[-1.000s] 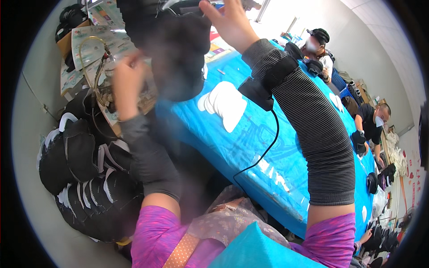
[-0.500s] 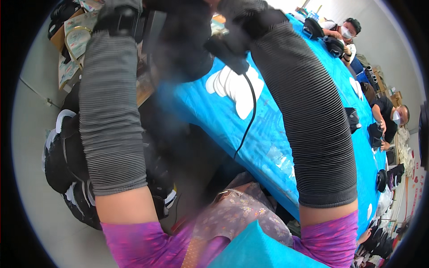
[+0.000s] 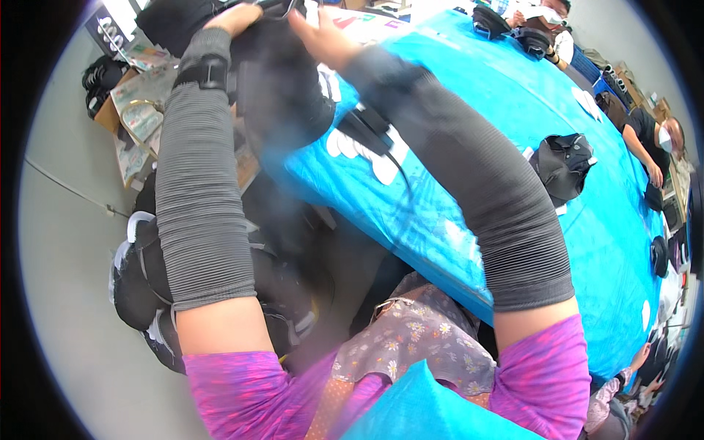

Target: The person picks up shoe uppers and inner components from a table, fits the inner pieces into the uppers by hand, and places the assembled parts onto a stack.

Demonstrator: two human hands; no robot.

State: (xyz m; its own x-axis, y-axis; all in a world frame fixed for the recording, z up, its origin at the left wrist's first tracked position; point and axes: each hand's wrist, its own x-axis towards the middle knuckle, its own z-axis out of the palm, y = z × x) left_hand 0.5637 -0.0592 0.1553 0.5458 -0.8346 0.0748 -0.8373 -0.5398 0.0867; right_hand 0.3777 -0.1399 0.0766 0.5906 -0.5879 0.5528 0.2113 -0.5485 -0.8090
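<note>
At the top of the view, my left hand is closed on the edge of a black fabric item that looks like a cap. My right hand is across from it, its fingers bent against the same black material; their tips are partly hidden. A curved silvery edge shows between the two hands. Below them hangs a dark rounded mass, blurred, and I cannot tell whether it belongs to the held item. Under my right wrist is a black device with a cord. Grey ribbed sleeves cover both my forearms.
White curved pieces lie on the blue-covered table. A black cap is on it to the right. Masked people sit along its far side, handling dark items. Black caps with white edges are heaped at my left, below a patterned stand.
The view has shifted, and both my hands now show at the top, where they were mostly cut off. More of the black cap on the table at right is visible.
</note>
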